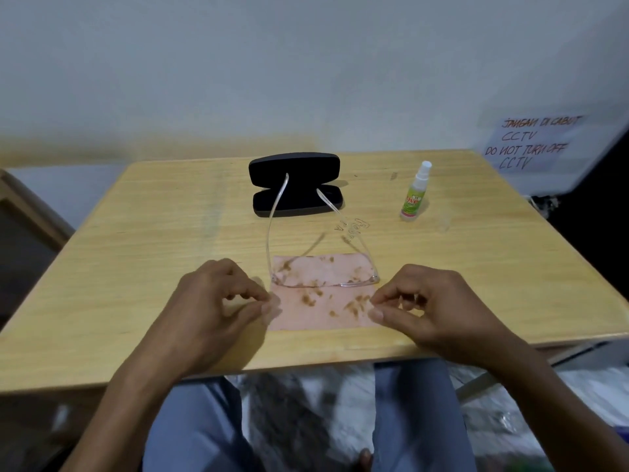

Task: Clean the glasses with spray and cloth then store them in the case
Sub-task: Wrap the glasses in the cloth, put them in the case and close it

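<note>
Centrally, clear-framed glasses (323,284) unfolded on stained pink cloth (323,301), both hands' fingers (265,301) pinching its edges.

You sat at a light yellow wood-grain table (170,233) with handwriting scrawled on its top. Behind it rose a plain white wall (272,63). At the right hung a white paper notice (531,144) lettered in red, reading "JANGAN DI CABUT CCTV, DO NOT TURN OFF CCTV". Your blue-grey trousers (197,430) showed below the table's edge.
</note>
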### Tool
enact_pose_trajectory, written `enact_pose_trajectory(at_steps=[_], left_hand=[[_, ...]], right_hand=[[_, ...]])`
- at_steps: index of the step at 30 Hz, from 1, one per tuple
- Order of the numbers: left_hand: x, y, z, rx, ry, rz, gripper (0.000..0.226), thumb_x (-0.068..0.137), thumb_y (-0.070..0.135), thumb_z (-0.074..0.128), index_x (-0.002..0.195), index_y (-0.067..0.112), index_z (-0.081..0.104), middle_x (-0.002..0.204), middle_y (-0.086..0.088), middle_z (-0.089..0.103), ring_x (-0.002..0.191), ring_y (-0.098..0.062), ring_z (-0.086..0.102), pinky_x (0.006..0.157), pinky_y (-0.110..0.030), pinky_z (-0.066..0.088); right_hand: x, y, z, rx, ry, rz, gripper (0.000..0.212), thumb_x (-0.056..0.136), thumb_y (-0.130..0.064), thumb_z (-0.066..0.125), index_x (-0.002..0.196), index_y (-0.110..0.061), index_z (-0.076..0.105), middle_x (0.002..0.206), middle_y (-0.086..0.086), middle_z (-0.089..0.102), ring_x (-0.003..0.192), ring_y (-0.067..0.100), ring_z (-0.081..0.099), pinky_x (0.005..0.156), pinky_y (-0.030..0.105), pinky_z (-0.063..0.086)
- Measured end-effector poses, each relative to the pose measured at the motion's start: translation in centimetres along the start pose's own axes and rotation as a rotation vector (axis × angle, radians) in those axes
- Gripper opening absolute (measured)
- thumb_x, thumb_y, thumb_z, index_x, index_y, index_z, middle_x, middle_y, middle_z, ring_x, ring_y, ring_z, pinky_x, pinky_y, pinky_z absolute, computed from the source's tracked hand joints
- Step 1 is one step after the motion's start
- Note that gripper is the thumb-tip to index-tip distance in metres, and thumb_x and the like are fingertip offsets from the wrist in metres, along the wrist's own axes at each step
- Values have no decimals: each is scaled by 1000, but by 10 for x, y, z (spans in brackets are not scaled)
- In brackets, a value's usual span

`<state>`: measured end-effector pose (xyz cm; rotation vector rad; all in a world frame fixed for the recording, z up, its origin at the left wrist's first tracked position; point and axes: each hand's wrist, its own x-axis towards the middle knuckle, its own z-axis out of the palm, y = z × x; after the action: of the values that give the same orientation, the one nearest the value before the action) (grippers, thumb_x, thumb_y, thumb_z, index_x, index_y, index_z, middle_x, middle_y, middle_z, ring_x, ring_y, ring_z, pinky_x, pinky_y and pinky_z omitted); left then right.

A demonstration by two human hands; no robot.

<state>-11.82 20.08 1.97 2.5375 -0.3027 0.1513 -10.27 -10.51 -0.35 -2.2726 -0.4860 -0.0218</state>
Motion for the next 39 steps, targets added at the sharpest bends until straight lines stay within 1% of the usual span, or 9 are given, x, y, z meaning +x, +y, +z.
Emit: enact_pose_trajectory(at_steps=[2, 4, 7, 11, 13, 20, 24, 33, 39], left_hand=[[-3, 3, 6, 20, -62, 33, 22, 72, 56, 66, 82, 39, 77, 82, 15, 60, 80, -5, 55, 65, -30, 45], [-1, 6, 9, 19, -72, -5, 7, 71, 52, 75, 72, 47, 70, 82, 14, 65, 82, -8, 54, 69, -37, 46], [0, 6, 13, -49, -47, -53, 38, 70, 41, 83, 55, 53, 50, 85, 9, 73, 85, -12, 55, 74, -40, 45], [-2, 7, 21, 74, -9, 45, 6, 78, 36, 77, 73, 33, 77, 79, 16, 57, 79, -10, 49, 70, -34, 37], [-8, 8, 27, 92, 20, 111, 6, 81, 32, 76, 79, 27, 77, 80, 18, 49, 77, -8, 47, 70, -32, 34], [0, 15, 33, 118, 350, 180, 10, 81, 24, 76, 82, 15, 79, 67, 3, 43, 62, -16, 41, 61, -33, 35], [12, 16, 36, 284, 433, 240, 15, 84, 21, 68, 76, 11, 75, 66, -2, 43, 62, -23, 43, 62, -35, 32], [27, 14, 51, 634, 598, 275, 22, 80, 0, 65, 61, 12, 63, 62, -6, 44, 58, -27, 43, 66, -41, 35], [16, 11, 52, 386, 790, 290, 10, 85, 16, 72, 77, 12, 75, 63, -6, 54, 59, -25, 52, 66, -38, 34]], right_hand=[[-3, 1, 5, -64, -14, 17, 13, 79, -29, 83, 92, -27, 80, 85, -12, 69, 81, -2, 63, 65, 10, 42], [-3, 3, 7, -121, -4, 24, 17, 79, -34, 83, 94, -27, 80, 85, -12, 68, 80, 1, 62, 66, 14, 45], [-2, 3, 8, -140, 11, 9, 13, 80, -34, 82, 91, -27, 81, 84, -11, 67, 78, 2, 62, 69, 22, 48], [0, 3, 11, -246, -1, -30, 8, 88, -35, 74, 88, -27, 76, 83, -14, 62, 83, 6, 55, 74, 32, 48], [-3, 3, 8, -284, 4, -55, 9, 89, -35, 72, 88, -26, 74, 83, -16, 59, 84, 5, 52, 73, 31, 46], [3, -4, 8, -345, 269, -212, 9, 83, -22, 81, 89, -16, 77, 81, -7, 58, 78, 14, 54, 57, 35, 48], [16, -11, 15, -482, 400, -311, 7, 83, -16, 80, 86, -11, 76, 78, 0, 57, 73, 19, 53, 51, 29, 41], [43, 10, 32, -679, 505, -495, 11, 82, 4, 73, 79, -7, 74, 69, 9, 55, 61, 27, 49, 48, 41, 38], [28, 0, 35, -448, 642, -487, 8, 81, 3, 76, 87, -3, 76, 72, 10, 58, 63, 24, 55, 54, 35, 45]])
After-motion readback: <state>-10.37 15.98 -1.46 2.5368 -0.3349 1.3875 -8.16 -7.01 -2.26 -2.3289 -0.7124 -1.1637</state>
